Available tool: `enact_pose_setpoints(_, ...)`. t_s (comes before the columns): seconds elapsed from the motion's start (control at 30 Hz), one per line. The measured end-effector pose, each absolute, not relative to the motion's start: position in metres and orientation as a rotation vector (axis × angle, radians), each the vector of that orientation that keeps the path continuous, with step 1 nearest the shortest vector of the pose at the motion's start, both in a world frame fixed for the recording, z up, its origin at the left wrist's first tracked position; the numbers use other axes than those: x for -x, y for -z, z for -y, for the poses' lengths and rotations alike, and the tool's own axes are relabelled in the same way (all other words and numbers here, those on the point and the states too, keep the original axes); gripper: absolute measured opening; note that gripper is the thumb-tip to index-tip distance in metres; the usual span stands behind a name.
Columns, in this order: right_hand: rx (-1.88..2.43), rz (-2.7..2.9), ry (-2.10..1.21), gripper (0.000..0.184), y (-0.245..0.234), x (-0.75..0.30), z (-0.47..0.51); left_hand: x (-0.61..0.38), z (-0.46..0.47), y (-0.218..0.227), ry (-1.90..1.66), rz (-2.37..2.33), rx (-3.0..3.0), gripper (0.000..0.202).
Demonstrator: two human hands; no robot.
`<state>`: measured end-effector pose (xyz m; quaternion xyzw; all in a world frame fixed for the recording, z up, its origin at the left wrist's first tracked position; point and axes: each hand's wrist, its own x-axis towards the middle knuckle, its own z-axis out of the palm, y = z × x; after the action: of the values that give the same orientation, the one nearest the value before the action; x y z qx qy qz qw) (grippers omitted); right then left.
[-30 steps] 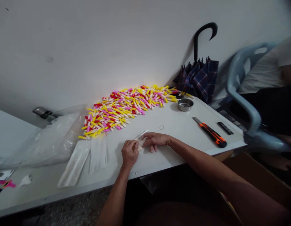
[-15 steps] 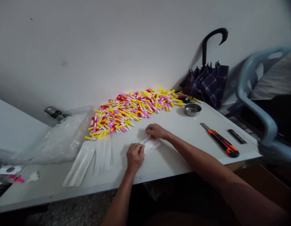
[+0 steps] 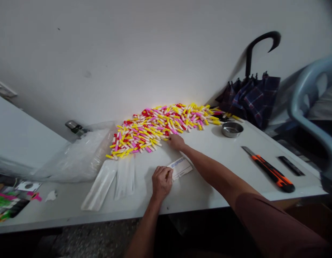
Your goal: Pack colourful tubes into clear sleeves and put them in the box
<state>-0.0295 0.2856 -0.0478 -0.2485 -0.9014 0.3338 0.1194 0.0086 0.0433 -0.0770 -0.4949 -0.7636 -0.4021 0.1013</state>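
Head-worn view — forward and down, close over the left hand [image 3: 162, 182] and right hand [image 3: 176, 142]

right sleeve [image 3: 273, 225]: reddish-brown, short | left hand [image 3: 162, 182]: bare | right hand [image 3: 176, 142]: bare

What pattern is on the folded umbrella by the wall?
The umbrella has a dark blue plaid pattern; it shows best in the head view, the only view here.

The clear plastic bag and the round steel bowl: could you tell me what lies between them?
The head view shows small yellow, pink, red and white plastic tubes heaped between the bag and bowl.
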Motion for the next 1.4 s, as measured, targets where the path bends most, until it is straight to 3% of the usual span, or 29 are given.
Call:
enact_pose_setpoints(0.27,0.806,2.578,-1.209,0.025,0.028,-0.055,-0.363,-0.005,-0.044,0.080,1.193,2.222,1.491,0.014)
enact_pose_setpoints(0.4,0.916,2.604,-1.067,0.024,0.023,-0.058,-0.372,-0.005,-0.044,0.081,1.182,2.223,1.480,0.015)
enact_pose_setpoints(0.57,1.080,2.667,-0.800,0.039,0.034,-0.053,-0.339,-0.006,-0.044,0.080,1.184,2.212,1.477,0.016)
enact_pose_setpoints(0.67,1.092,2.744,-0.730,0.029,0.040,-0.066,-0.318,-0.006,-0.044,0.079,1.185,2.213,1.475,0.017)
enact_pose_setpoints(0.8,0.961,2.782,-0.705,0.027,0.031,-0.094,-0.304,-0.007,-0.044,0.078,1.208,2.204,1.433,0.018)
enact_pose_setpoints(0.93,0.498,2.891,-0.807,0.028,0.010,-0.123,-0.298,-0.007,-0.043,0.079,1.191,2.200,1.435,0.017)
enact_pose_setpoints(1.13,0.195,3.150,-0.711,0.014,-0.003,-0.122,-0.279,-0.007,-0.043,0.078,1.187,2.187,1.443,0.016)
enact_pose_setpoints(1.27,0.118,3.052,-0.982,0.012,0.011,-0.102,-0.260,-0.008,-0.043,0.077,1.196,2.178,1.464,0.015)
enact_pose_setpoints(1.4,0.188,2.784,-1.621,0.020,0.031,-0.104,-0.251,-0.008,-0.043,0.078,1.206,2.175,1.462,0.015)
